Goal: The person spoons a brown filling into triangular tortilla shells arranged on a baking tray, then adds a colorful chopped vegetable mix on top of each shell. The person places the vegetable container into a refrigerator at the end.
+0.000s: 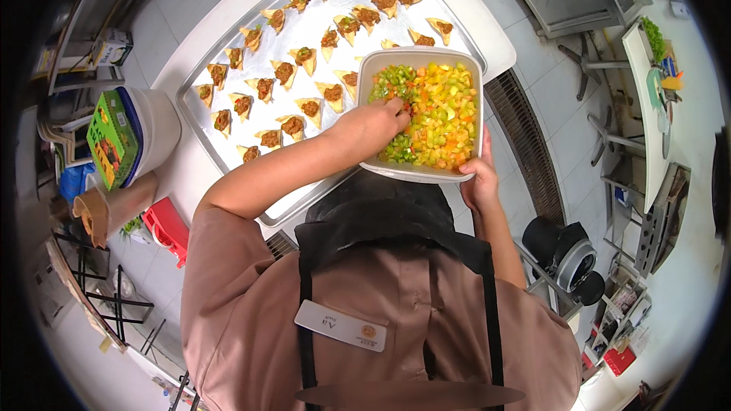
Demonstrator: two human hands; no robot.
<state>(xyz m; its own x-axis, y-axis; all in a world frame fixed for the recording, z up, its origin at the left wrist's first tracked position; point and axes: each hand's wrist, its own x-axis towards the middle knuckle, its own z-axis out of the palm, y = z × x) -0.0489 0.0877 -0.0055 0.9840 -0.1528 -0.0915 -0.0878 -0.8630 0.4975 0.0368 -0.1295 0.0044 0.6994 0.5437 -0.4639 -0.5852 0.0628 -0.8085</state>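
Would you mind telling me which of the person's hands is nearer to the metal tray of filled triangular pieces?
Left. The left hand reaches into the diced vegetables, right beside the metal tray. The right hand grips the white container at its near right edge, farther away.

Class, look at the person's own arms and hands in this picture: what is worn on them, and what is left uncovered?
Both forearms are bare, and the left hand and right hand wear no gloves. Short brownish-pink sleeves end near the elbows. No watch or rings can be seen.
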